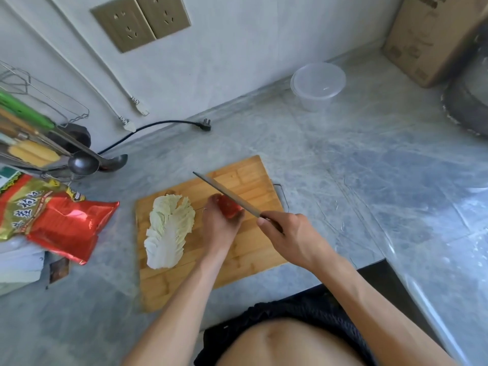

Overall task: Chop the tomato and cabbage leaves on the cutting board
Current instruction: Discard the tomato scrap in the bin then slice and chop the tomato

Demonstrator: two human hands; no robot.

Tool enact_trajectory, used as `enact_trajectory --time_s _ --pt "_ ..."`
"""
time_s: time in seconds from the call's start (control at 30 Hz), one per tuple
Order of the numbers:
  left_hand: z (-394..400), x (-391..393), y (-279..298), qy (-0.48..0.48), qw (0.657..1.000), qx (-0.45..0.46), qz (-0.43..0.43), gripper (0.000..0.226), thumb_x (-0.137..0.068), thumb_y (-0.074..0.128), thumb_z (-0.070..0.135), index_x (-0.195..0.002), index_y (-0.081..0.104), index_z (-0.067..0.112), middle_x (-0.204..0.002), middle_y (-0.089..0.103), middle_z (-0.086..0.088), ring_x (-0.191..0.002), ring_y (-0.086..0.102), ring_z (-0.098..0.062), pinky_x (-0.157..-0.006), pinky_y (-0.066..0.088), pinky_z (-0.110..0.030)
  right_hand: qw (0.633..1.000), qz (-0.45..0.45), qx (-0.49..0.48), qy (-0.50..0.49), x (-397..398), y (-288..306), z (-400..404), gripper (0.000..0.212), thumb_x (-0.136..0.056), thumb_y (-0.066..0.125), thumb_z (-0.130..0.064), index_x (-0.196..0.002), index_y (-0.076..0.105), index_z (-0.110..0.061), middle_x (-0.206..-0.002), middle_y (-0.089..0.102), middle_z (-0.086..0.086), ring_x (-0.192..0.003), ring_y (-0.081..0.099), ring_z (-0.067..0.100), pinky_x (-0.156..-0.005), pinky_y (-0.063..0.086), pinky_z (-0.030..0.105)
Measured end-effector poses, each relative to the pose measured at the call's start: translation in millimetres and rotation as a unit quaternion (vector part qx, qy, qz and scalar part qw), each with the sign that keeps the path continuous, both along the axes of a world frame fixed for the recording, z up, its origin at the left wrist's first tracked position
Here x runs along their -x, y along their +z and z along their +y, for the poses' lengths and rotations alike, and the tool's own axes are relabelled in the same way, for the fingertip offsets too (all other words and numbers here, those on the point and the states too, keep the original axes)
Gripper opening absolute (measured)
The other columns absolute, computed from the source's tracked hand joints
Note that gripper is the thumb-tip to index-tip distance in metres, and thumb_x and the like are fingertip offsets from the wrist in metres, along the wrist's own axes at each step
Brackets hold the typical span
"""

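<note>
A wooden cutting board [253, 180] lies on the grey marble counter. Pale cabbage leaves [169, 231] rest flat on its left half. My left hand [220, 224] holds a red tomato [230, 208] down near the board's middle, fingers curled over it. My right hand [289, 233] grips the handle of a long knife [224, 194]. The blade runs up and to the left and lies across the top of the tomato. My left fingers hide part of the tomato.
A red and gold snack bag [52, 220] lies left of the board. Ladles [89, 161] and a utensil rack stand at far left. A black plug [206, 125] and cable lie behind the board. A clear plastic container [318, 84] and a cardboard box [433, 35] sit at the back right.
</note>
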State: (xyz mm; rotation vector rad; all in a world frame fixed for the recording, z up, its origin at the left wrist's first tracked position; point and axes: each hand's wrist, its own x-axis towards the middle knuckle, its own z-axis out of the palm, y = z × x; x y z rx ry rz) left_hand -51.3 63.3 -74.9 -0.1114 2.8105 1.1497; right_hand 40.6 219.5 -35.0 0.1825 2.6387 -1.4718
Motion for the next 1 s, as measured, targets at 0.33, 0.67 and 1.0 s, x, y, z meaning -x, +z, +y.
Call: enact_trajectory --time_s 0.33,0.67,1.0 --pt "5 4 -3 0.013 0.999 0.017 0.029 0.018 -0.079 0.069 0.03 -0.092 0.057 0.027 -0.089 0.066 0.011 -0.08 0.063 -0.009 -0.062 0.042 -0.017 1.0 -0.005 0.014 0.011 1 14 -1 0.041 -0.105 0.047 -0.035 -0.063 0.043 -0.034 -0.05 0.036 -0.009 -0.044 0.032 0.012 -0.045 0.029 0.025" --pt "3 -2 -4 0.0 0.997 -0.027 0.07 0.032 -0.081 0.072 0.016 -0.083 0.053 0.041 -0.081 0.063 0.018 -0.076 0.059 0.003 -0.065 0.039 -0.001 0.999 -0.033 -0.008 0.022 -4 20 -3 0.041 -0.105 0.045 -0.04 -0.074 0.058 -0.015 -0.052 0.04 -0.007 -0.045 0.033 0.012 -0.046 0.031 0.029" --pt "6 0 -5 0.012 0.996 -0.063 0.067 0.034 -0.079 0.077 0.015 -0.078 0.054 0.041 -0.076 0.062 0.021 -0.074 0.058 0.013 -0.066 0.039 -0.001 0.999 -0.046 -0.003 0.012 -5 23 -5 0.04 -0.105 0.045 -0.038 -0.07 0.053 -0.02 -0.052 0.04 -0.007 -0.047 0.034 0.014 -0.049 0.033 0.033"
